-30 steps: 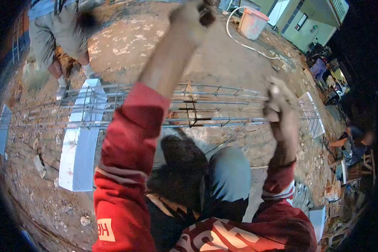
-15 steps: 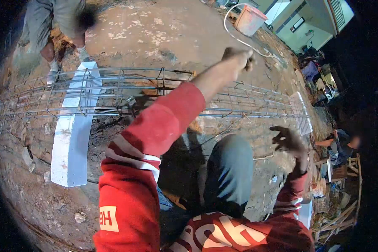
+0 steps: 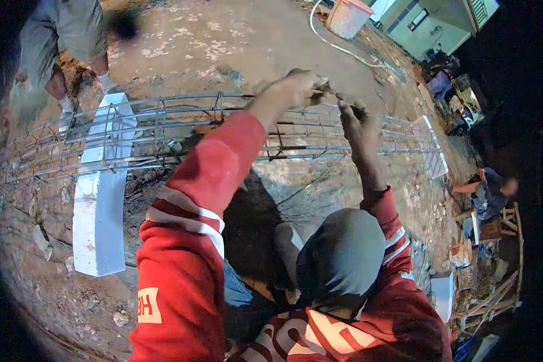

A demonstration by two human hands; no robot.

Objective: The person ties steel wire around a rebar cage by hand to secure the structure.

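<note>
A long cage of steel reinforcing bars (image 3: 163, 114) with square stirrups runs across the view from left to right. My left hand (image 3: 298, 89) is over the cage's far side, its fingers curled and pinched together. Close beside it, my right hand (image 3: 360, 123) is raised over the bars with thumb and fingers bent inward. The fingertips of both hands nearly meet at the far top bar. Whatever they pinch is too small to make out. Under the cage at the left lies a long white block (image 3: 96, 208), and a white piece (image 3: 429, 148) stands by its right end.
Another person's legs (image 3: 63, 45) stand beyond the cage at upper left. A pinkish bucket (image 3: 348, 19) and a pale hose (image 3: 338, 47) lie at the far side. Scrap wood (image 3: 495, 295) is heaped at right, near another white block (image 3: 441, 295). My bent knee (image 3: 344, 253) is close in front.
My right hand has moved up and left from beside my knee to the cage. My left hand has drawn back left and down, so both hands are now close together.
</note>
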